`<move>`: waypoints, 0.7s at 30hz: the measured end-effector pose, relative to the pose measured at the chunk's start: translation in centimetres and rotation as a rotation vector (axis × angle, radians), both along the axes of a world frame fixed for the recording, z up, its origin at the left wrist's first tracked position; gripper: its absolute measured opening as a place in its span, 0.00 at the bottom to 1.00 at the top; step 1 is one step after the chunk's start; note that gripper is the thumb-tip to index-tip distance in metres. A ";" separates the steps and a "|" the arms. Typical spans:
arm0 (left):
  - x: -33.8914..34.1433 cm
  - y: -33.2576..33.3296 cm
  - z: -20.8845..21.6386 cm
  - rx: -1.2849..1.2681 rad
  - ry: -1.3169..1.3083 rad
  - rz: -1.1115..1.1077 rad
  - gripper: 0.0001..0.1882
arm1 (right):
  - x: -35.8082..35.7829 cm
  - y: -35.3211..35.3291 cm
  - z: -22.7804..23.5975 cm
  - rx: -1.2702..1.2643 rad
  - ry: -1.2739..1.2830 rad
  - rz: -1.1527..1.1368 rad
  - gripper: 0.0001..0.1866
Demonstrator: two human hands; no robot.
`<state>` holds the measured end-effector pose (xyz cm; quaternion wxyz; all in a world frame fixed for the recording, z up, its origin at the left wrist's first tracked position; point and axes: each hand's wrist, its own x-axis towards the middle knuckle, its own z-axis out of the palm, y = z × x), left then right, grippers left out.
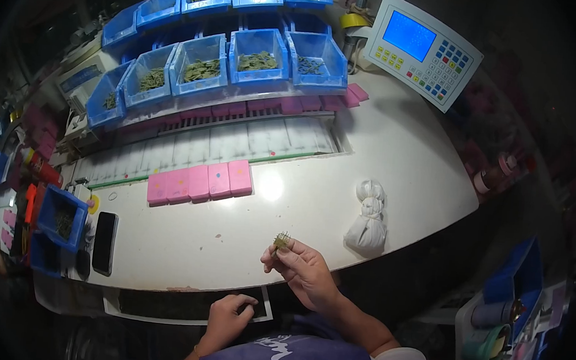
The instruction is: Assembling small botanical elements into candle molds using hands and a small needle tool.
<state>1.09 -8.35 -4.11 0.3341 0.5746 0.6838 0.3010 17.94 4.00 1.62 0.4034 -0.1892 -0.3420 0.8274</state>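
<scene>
My right hand (pixel 308 269) is raised above the front edge of the white table (pixel 300 194). Between its thumb and fingers is a small bundle of thin yellow-green pieces (pixel 282 240), with fine dark tips sticking up. My left hand (pixel 226 319) is lower, palm down, at a white-rimmed drawer (pixel 182 321) below the table edge. Its fingers are loosely bent with a gap by the thumb, and I see nothing held. The drawer's inside is dark and its contents are hard to make out.
Blue bins (pixel 199 68) with green pieces stand in two tiers at the back. Before them sit pink blocks (pixel 200 182). A tied white cloth bundle (pixel 367 217) lies to the right, a phone (pixel 104 243) to the left. A control panel (pixel 423 52) overhangs the back right.
</scene>
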 end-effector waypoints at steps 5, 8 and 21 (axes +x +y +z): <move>0.0 0.0 -0.6 0.000 -0.020 0.013 0.08 | -0.1 0.0 -0.1 -0.023 0.013 0.015 0.12; 0.0 0.2 -0.4 -0.018 0.007 0.010 0.09 | -0.1 0.1 -0.2 -0.027 0.012 0.019 0.12; -0.2 0.3 -0.2 0.126 -0.010 -0.043 0.08 | 0.2 1.8 0.5 -0.063 -0.010 0.019 0.11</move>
